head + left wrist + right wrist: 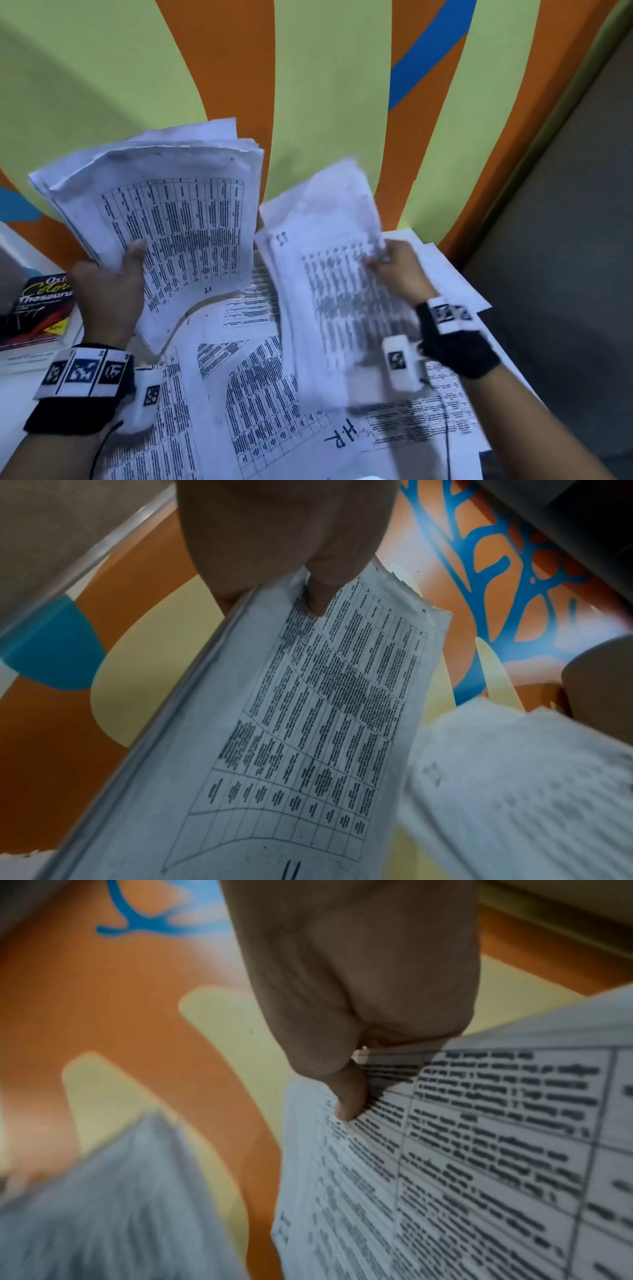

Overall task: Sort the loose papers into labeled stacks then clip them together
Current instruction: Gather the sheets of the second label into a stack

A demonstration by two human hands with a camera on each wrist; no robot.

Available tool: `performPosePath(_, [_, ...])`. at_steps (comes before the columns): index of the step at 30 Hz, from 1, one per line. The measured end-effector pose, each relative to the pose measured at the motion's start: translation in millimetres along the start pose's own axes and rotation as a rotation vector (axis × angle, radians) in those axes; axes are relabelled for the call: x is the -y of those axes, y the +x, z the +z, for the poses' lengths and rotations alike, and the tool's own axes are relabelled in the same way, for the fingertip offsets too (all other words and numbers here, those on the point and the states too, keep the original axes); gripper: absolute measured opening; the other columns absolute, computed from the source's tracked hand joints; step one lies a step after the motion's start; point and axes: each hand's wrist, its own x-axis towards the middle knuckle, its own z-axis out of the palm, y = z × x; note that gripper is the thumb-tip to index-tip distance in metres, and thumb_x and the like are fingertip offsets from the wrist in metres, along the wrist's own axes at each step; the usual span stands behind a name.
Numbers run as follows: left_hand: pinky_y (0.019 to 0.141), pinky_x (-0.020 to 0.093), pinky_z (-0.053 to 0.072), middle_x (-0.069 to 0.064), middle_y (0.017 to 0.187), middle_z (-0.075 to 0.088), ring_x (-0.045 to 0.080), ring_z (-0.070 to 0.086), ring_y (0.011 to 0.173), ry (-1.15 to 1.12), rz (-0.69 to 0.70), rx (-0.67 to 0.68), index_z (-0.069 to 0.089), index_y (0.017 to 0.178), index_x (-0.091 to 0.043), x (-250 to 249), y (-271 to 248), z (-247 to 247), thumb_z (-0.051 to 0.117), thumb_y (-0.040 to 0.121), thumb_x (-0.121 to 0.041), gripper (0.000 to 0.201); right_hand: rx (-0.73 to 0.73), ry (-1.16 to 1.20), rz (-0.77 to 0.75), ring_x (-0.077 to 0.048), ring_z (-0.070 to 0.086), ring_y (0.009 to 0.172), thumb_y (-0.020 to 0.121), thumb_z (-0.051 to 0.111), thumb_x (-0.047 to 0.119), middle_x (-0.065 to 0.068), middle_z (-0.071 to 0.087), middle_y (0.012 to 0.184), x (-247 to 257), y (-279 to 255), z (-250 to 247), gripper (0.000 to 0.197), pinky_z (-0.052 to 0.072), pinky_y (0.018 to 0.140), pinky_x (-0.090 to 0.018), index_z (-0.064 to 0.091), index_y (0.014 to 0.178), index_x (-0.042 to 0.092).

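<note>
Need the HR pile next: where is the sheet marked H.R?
In the head view, the H.R sheet lies flat on the table near the bottom edge, below the right hand.

Even, dim indoor light with soft shadows; the right hand's papers (335,274) smear with motion blur at three o'clock, and wide-angle edges bow.

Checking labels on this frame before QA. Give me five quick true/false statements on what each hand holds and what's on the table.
1. The left hand grips a thick stack of papers. True.
2. The right hand is empty. False: it pinches a blurred sheaf of papers.
3. A sheet marked "H.P" lies on the table. True.
4. A thesaurus sits right of the right hand. False: it lies at the far left.
5. Both held sets lie flat on the table. False: both are raised above the loose sheets.
</note>
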Motion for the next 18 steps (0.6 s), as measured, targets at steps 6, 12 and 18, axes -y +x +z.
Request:
performPosePath(6, [0.064, 0.031, 0.036, -0.005, 0.061, 0.040, 0.017, 0.045, 0.071, 0.041, -0.099, 0.043, 0.037, 0.063, -0.026, 5, 7, 10, 0.067, 0.087, -0.032, 0.038, 0.077, 0.487, -0.066, -0.008, 0.051, 0.048, 0.086, 0.068, 0.010, 0.001, 0.062, 0.061, 37, 10, -99, 0.005, 0.041, 0.043, -0.018, 0.064, 0.083, 0.010])
performPosePath(12, [0.059, 0.030, 0.043, 0.001, 0.064, 0.056, 0.016, 0.054, 0.052, -0.028, -0.162, 0.335, 0.053, 0.066, -0.021, 0, 7, 41, 0.066, 0.088, -0.028, 0.026, 0.256, 0.632, 0.056, -0.031, 0.053, 0.078, 0.065, 0.085, 0.029, -0.019, 0.064, 0.086, 34, 19, -66, 0.046, 0.046, 0.076, -0.036, 0.065, 0.093, -0.002])
performPosePath(18, [0.065, 0.023, 0.058, -0.009, 0.098, 0.074, 0.013, 0.071, 0.088, -0.251, -0.231, 0.722, 0.068, 0.105, -0.015, -23, -20, 57, 0.062, 0.089, -0.013, 0.017, 0.399, 0.593, 0.172, -0.021, 0.064, 0.097, 0.093, 0.054, 0.000, 0.003, 0.076, 0.087, 22, 11, 1, 0.027, 0.047, 0.095, -0.030, 0.074, 0.083, 0.015])
